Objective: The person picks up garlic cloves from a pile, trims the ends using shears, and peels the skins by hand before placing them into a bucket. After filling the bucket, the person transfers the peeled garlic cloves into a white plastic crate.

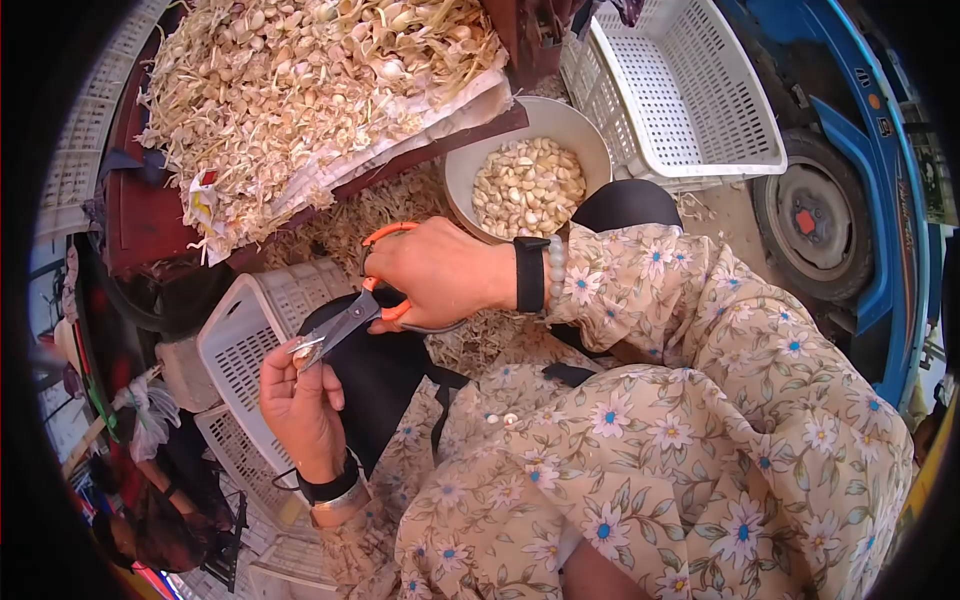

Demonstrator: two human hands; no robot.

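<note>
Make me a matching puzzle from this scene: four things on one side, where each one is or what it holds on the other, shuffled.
1. Scissors
2. Round bowl
3. Wheel
4. Black wristbands

A. Next to blue bodywork
B. One on each arm
C. In the right hand
D. Holds garlic cloves

Pairs: 1-C, 2-D, 3-A, 4-B
</note>
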